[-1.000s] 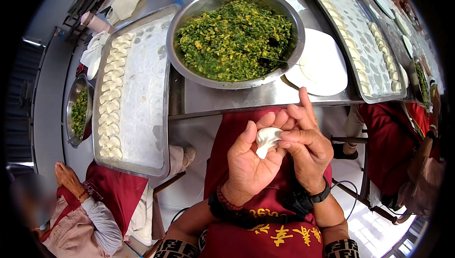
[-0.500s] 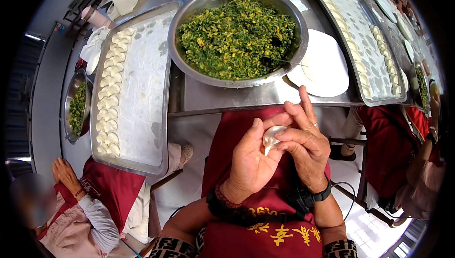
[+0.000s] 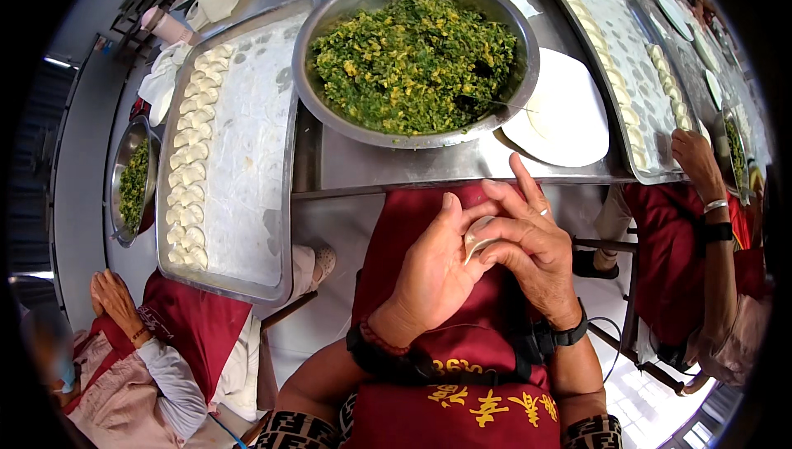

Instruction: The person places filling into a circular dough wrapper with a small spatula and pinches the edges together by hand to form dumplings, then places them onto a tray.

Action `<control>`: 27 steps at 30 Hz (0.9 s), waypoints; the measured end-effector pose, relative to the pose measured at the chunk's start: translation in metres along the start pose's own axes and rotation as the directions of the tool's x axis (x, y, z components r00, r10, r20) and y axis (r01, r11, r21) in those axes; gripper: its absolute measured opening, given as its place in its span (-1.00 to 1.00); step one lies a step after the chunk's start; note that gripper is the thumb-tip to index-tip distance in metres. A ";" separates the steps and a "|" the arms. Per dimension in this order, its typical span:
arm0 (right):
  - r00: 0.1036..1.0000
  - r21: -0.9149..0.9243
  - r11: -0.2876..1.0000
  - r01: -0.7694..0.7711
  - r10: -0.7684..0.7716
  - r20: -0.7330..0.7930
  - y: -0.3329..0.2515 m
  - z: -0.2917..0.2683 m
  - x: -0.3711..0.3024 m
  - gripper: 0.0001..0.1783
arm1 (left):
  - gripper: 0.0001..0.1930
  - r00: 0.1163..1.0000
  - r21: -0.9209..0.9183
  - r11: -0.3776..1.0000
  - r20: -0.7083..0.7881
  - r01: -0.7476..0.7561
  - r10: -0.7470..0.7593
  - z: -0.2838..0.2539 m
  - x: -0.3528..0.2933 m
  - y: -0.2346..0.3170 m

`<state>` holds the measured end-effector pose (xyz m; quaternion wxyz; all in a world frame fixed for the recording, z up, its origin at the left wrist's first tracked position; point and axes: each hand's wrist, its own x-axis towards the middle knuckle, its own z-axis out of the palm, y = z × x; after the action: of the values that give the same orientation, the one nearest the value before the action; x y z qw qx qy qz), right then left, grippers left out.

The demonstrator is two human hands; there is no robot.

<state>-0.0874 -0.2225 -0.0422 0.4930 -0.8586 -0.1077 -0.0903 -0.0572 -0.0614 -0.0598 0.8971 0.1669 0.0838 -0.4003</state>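
Observation:
A pale, folded dumpling (image 3: 479,236) sits between my two hands, above my red apron and just short of the table edge. My left hand (image 3: 433,277) cradles it palm up, thumb raised, against the fingers. From the other side my right hand (image 3: 540,257) pinches the dumpling's edge with thumb and forefinger, its other fingers stretched away. My fingers hide part of the dough. Beyond my hands stands a large steel bowl (image 3: 526,98) of chopped green and yellow filling (image 3: 412,65), with a thin handle sticking out at its right side.
To the left, a metal tray (image 3: 247,177) carries a row of dumplings (image 3: 191,152). A white plate (image 3: 573,115) with dough wrappers lies right of the bowl. Another dumpling tray (image 3: 667,175) is farther right, with a co-worker's hand (image 3: 697,160) at it. Another person sits at left.
My hands have turned the dumpling slightly, so less of its face shows. At the right, a co-worker's hand has come up to the dumpling tray.

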 end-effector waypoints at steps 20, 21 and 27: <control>0.988 0.209 0.965 -0.156 0.148 0.054 0.000 -0.011 -0.013 -0.78 | -0.17 0.981 0.068 0.979 0.012 0.190 -0.191 -0.003 0.003 0.002; 0.987 0.229 0.960 -0.160 0.156 0.034 0.004 -0.010 -0.016 -0.79 | -0.14 0.980 0.073 0.977 0.003 0.198 -0.199 -0.002 0.003 0.001; 0.989 0.291 0.950 -0.116 0.136 -0.053 0.013 -0.015 -0.020 -0.90 | -0.14 0.968 0.114 0.963 -0.086 0.246 -0.237 0.022 0.013 0.001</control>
<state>-0.1042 -0.2437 -0.0507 0.6208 -0.7791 -0.0468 -0.0730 -0.0472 -0.0776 -0.0426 0.8260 0.2249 0.1104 -0.5049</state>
